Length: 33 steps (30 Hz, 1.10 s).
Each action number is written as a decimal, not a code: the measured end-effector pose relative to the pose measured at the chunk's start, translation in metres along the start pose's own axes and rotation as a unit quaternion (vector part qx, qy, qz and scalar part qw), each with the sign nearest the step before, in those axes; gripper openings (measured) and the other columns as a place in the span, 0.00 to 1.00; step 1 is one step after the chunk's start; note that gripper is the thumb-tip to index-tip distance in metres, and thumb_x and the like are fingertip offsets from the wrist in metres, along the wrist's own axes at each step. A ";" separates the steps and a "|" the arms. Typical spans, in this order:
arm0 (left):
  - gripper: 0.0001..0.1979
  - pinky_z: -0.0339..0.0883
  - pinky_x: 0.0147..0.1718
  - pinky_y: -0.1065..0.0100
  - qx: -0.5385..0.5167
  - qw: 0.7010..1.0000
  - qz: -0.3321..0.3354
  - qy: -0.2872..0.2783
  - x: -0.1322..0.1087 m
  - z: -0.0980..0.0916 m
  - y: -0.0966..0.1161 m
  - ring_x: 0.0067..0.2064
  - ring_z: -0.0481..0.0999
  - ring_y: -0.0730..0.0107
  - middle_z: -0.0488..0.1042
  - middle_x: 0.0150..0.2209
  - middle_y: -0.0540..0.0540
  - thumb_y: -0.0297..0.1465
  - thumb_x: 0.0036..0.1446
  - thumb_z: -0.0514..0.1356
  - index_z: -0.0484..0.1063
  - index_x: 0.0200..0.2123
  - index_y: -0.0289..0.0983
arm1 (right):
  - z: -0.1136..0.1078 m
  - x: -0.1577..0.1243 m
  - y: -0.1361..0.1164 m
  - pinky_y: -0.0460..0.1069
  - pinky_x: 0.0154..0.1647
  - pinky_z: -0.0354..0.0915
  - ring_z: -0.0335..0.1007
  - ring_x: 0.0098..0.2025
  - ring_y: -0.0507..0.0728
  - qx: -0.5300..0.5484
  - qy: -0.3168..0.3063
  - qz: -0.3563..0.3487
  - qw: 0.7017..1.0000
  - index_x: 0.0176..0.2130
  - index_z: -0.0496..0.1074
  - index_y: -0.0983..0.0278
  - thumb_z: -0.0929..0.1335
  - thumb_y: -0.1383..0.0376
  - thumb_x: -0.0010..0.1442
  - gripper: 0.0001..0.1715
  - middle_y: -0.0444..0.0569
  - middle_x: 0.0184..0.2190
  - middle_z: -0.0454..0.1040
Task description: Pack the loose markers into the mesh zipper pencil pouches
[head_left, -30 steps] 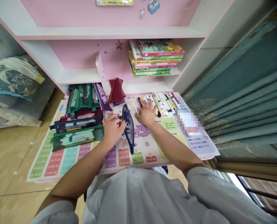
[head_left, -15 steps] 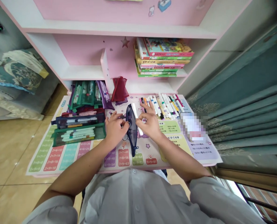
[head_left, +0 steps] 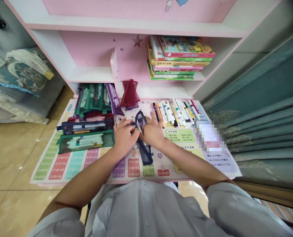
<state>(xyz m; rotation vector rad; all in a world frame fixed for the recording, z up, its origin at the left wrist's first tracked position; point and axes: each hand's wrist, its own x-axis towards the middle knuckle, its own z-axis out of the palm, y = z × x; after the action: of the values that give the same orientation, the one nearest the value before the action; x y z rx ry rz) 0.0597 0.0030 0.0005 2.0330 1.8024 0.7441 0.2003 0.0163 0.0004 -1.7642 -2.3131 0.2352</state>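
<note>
A navy mesh zip pouch (head_left: 145, 154) lies lengthwise between my hands, its mouth spread at the upper part. My left hand (head_left: 126, 136) pinches the pouch's left edge with thumb and forefinger. My right hand (head_left: 153, 131) is closed at the mouth around a white marker (head_left: 138, 125), which shows partly inside the pouch; the rest of the marker is hidden by the fingers and mesh. Just beyond my right hand lies a row of loose markers (head_left: 177, 112), mostly white-barrelled with coloured bands.
Filled pouches, including a green pouch (head_left: 85, 141) and a navy pouch (head_left: 87, 126), are piled at left. Red mesh pouches (head_left: 130, 92) lie at the back. A book stack (head_left: 178, 62) sits on the shelf. A blurred pale object (head_left: 208, 135) is at right on the printed desk mat (head_left: 69, 168).
My right hand has moved left with the white marker, bringing it into the pouch's mouth. The pouch has opened and its lower end lies flatter. The view has shifted slightly.
</note>
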 end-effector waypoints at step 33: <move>0.14 0.53 0.61 0.39 -0.021 0.999 -0.012 0.032 0.004 -0.001 -0.006 0.64 0.66 0.53 0.77 0.52 0.47 0.30 0.57 0.60 0.69 0.18 0.39 | 0.019 0.055 0.079 0.76 0.62 0.47 0.36 0.72 0.75 -0.122 0.061 0.197 0.971 0.44 0.79 0.67 0.66 0.56 0.59 0.22 0.60 0.66 0.60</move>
<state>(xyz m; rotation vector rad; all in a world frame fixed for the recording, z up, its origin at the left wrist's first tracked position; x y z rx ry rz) 0.0542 0.0076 -0.0010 1.9791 1.8252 0.8424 0.2547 0.0908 -0.0339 -2.2824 -1.9570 -0.0989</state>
